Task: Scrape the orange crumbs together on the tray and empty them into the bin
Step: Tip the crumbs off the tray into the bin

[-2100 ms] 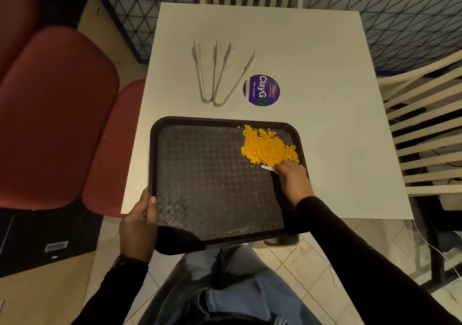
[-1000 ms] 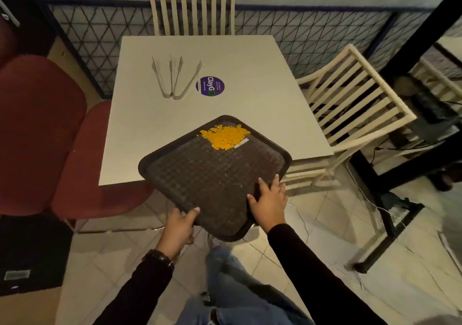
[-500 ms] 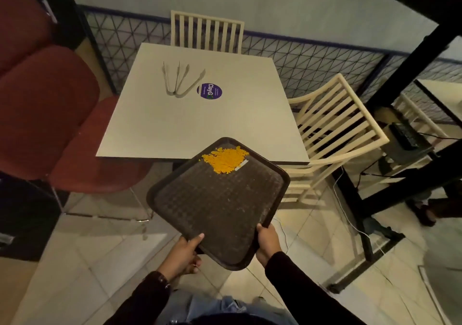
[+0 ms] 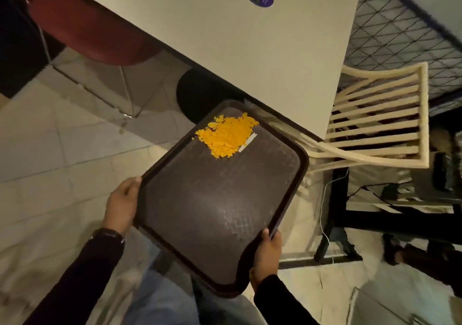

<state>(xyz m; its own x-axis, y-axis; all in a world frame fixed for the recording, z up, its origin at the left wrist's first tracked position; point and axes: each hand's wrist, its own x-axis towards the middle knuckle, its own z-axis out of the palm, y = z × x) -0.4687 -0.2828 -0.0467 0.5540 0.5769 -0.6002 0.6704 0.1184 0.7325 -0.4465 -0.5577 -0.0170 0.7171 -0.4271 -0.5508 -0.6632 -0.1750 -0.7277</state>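
The left hand point(image 4: 122, 204) grips the stiff tray point(image 4: 212, 212) by its left edge, the right hand point(image 4: 266, 257) by its near edge. Light, loose orange crumbs point(image 4: 226, 136) heap near its far corner and would likely slide if tipped.

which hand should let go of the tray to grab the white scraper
Probably the right hand: the scraper lies right of the crumbs, and the left hand grips the tray on its long edge, likely steadier.

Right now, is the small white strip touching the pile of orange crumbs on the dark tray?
Touching. Head view: the small white strip lies flush against the orange crumb pile, no gap.
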